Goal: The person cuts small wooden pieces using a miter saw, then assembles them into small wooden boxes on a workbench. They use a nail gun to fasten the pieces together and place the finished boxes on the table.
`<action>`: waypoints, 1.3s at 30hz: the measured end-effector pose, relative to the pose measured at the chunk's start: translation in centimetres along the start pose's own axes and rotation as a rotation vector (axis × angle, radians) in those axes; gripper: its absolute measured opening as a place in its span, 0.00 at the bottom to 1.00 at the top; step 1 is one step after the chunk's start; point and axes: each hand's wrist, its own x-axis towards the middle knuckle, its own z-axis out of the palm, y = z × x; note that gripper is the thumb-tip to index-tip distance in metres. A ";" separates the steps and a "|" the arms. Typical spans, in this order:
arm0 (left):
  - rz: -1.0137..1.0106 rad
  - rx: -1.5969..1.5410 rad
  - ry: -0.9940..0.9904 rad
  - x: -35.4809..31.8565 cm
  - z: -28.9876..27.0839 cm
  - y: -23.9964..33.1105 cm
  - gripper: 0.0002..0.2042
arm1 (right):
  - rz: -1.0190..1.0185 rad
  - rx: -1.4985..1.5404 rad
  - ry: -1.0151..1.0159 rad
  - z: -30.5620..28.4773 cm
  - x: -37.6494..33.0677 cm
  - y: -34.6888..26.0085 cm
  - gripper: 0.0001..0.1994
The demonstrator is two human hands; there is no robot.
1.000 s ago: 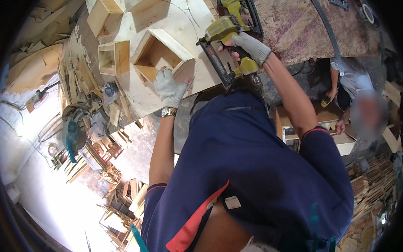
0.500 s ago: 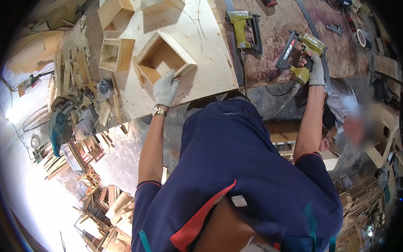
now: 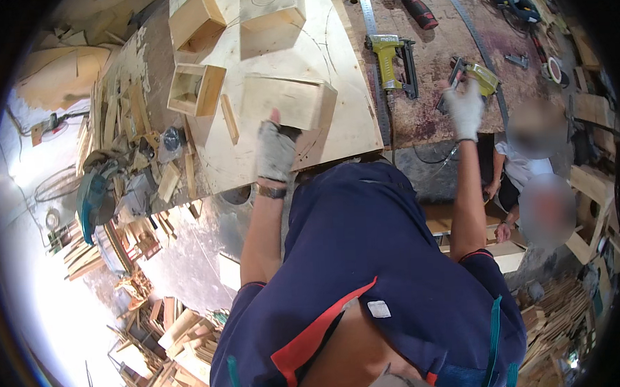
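My left hand (image 3: 276, 154), in a pale work glove, grips the near edge of a small wooden box (image 3: 290, 102). Its thumb lies on the outside face and its other fingers are mostly hidden under the edge. A broad closed face of the box is turned up. On the bench at the right lies a yellow-green nail gun (image 3: 485, 79) with a dark magazine. My gloved right hand (image 3: 465, 113) is over its near end, fingers apart, and covers its handle. A thin wood strip (image 3: 230, 119) lies left of the box.
Other wooden boxes (image 3: 197, 89) stand on the plywood sheet (image 3: 348, 124). A second nail gun (image 3: 389, 61), a red-black drill (image 3: 413, 7) and metal rulers (image 3: 469, 21) lie on the bench. Two people (image 3: 527, 160) are at the right, beyond my arm.
My left hand has turned the box over, so its opening no longer faces up. My right hand has let go of the nail gun, which now lies on the bench.
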 end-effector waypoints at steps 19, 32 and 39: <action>1.313 2.249 -0.507 0.6 7.7 4.6 0.51 | -0.396 0.283 -0.474 8.5 -11.9 -18.8 0.54; 1.231 2.247 -0.545 1.7 7.2 4.1 0.45 | -0.385 0.483 -0.493 9.9 -12.2 -17.5 0.52; 0.845 2.217 -0.677 1.6 9.5 6.2 0.28 | -0.415 0.382 -0.507 8.1 -11.6 -18.2 0.39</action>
